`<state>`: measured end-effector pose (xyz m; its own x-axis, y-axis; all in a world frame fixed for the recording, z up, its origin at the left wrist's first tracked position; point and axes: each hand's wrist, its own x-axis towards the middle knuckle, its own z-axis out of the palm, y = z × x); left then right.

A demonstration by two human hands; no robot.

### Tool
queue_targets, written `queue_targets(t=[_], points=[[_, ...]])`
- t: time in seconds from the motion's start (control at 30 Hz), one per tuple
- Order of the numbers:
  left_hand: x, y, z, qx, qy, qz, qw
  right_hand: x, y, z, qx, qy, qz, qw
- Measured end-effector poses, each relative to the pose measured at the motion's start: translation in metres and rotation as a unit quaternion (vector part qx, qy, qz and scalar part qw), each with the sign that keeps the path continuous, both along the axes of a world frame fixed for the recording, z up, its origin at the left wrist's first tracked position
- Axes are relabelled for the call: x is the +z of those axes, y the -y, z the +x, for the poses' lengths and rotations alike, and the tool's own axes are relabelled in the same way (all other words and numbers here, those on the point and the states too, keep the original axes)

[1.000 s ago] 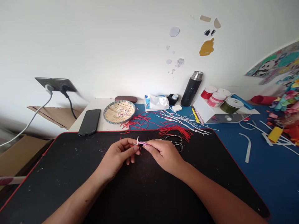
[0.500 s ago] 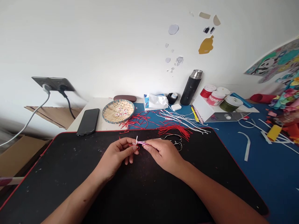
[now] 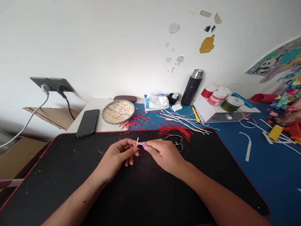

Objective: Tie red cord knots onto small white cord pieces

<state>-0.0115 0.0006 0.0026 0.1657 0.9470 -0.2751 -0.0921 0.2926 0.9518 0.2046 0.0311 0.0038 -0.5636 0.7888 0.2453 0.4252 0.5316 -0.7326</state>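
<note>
My left hand (image 3: 118, 155) and my right hand (image 3: 164, 154) meet over the black mat (image 3: 70, 175), fingertips pinched together. Between them sits a small knotted piece of white and red cord (image 3: 138, 144), with a short white end sticking up. Both hands grip it, the left from the left side, the right from the right. Black-handled scissors (image 3: 176, 141) lie on the mat just behind my right hand. Loose red cords (image 3: 175, 129) and white cords (image 3: 182, 119) are scattered behind them.
A woven basket (image 3: 118, 111) with small pieces, a black phone (image 3: 88, 122), a tissue pack (image 3: 157, 101), a black flask (image 3: 192, 87) and paint jars (image 3: 217, 98) stand at the back. Paper scraps (image 3: 272, 133) cover the blue surface at right.
My hands keep their pinch on the cord with only tiny finger shifts. The view has tilted slightly, so everything sits a little lower-left than before.
</note>
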Motion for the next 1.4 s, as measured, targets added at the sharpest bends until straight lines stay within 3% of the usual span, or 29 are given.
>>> queue_targets(t=[0.5, 1.4], points=[[0.0063, 0.0011, -0.0002, -0.03, -0.107, 0.029, 0.993, -0.0002, -0.0005, 0.0019, 0.014, 0.073, 0.029, 0.997], [0.0028, -0.0011, -0.0004, -0.036, -0.091, 0.008, 0.995, 0.0041, 0.001, 0.0012, 0.004, 0.119, 0.022, 0.993]])
